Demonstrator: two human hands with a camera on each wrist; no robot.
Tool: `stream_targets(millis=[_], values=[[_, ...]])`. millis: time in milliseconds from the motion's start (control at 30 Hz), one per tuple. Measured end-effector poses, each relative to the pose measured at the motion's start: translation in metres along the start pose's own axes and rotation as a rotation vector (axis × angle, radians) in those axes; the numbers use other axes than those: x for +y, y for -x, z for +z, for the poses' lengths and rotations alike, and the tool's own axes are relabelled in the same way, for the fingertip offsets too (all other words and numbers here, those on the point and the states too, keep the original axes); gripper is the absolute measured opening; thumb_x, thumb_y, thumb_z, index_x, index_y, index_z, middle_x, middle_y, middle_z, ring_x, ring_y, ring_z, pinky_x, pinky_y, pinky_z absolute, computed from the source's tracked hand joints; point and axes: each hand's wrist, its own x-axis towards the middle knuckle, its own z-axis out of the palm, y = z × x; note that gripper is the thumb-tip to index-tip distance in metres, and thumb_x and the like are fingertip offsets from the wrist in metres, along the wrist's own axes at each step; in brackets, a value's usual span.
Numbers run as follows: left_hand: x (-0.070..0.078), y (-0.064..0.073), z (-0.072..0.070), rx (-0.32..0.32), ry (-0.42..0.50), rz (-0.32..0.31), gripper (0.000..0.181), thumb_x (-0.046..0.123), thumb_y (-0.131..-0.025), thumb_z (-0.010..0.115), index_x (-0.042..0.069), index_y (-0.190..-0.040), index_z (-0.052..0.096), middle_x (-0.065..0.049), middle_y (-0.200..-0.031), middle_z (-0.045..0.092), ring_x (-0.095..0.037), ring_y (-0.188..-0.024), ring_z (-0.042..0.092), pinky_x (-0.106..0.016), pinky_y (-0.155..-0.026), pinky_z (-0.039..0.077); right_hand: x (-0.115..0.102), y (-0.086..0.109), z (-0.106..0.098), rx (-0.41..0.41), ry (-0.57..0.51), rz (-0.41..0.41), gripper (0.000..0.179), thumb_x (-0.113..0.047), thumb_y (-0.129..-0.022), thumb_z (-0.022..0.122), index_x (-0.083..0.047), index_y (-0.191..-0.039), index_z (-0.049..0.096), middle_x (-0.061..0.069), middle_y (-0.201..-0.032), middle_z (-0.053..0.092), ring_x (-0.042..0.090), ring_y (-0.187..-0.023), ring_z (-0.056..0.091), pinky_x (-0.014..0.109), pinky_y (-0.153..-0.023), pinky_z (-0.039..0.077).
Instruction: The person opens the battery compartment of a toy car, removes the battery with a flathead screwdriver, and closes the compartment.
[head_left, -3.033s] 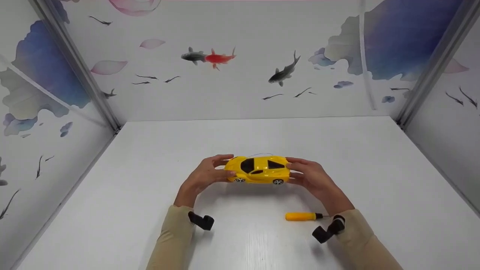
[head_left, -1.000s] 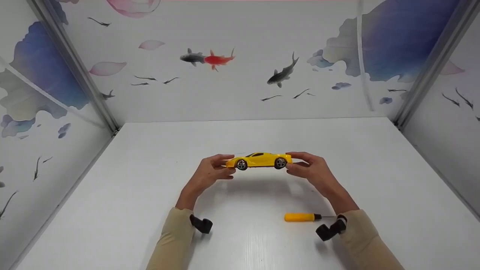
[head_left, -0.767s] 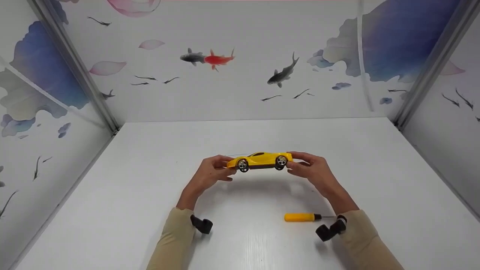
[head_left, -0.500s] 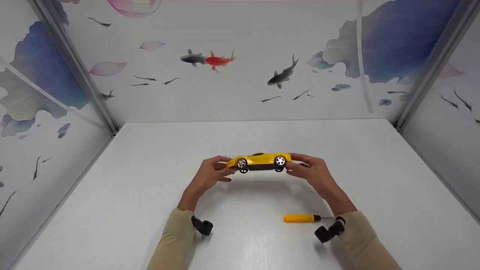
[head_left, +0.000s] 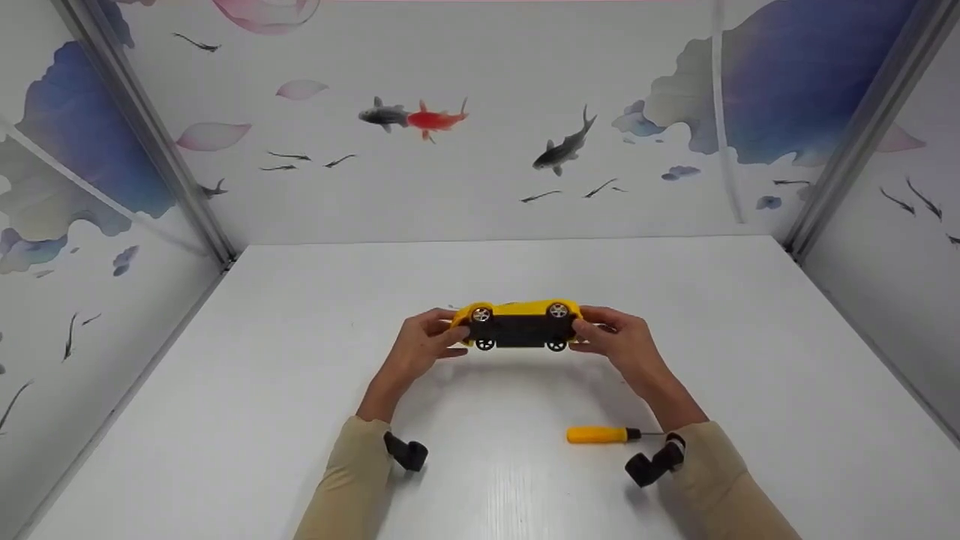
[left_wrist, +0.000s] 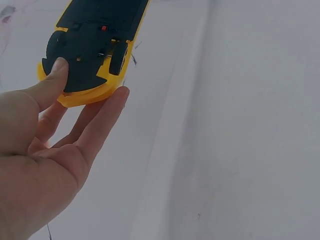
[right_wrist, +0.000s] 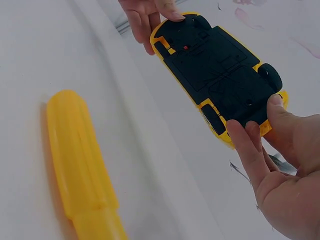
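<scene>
Held up between both hands is a yellow toy car (head_left: 520,330), tipped so its black underside and all its wheels face me. My left hand (head_left: 420,343) pinches one end, with the thumb pressed on the black base. At the other end my right hand (head_left: 619,341) pinches the car the same way. In the left wrist view the underside (left_wrist: 85,57) shows a small red part near that end. A screwdriver (head_left: 598,435) with a yellow handle lies on the table below, its shaft tip hidden by the camera on my right wrist.
The white table (head_left: 300,420) has a patterned wall (head_left: 480,202) at its back and walls at both sides. Black wrist cameras (head_left: 409,452) hang from both sleeves. The screwdriver handle (right_wrist: 80,160) looms close in the right wrist view.
The toy car has been rolled in my hands: first its roof showed, then its side, now its underside. Both hands keep hold of its ends. The screwdriver has stayed in place.
</scene>
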Motion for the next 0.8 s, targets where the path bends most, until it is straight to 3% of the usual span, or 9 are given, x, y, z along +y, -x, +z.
stream_targets(millis=[333,800], values=[[0.0050,0.0037,0.0036,0.081,0.039,0.003,0.033,0.017,-0.096,0.066,0.004,-0.126,0.066,-0.019,-0.119,0.066,-0.027,-0.107,0.071,-0.036,-0.092,0.058,-0.0027,0.0021,0.0021,0.050,0.088,0.028,0.048,-0.035,-0.097,0.065,-0.009,-0.138,0.061,0.015,-0.136,0.063,0.020,-0.110,0.065,0.026,-0.093,0.057],[0.0072,0.0049,0.0021,0.075,0.165,-0.057,0.037,0.017,-0.098,0.065,0.004,-0.132,0.058,-0.020,-0.121,0.069,-0.026,-0.105,0.072,-0.036,-0.090,0.059,-0.0024,0.0026,0.0031,0.032,-0.013,0.051,0.056,-0.042,-0.097,0.063,-0.013,-0.144,0.055,0.014,-0.142,0.060,0.017,-0.110,0.069,0.033,-0.104,0.053]])
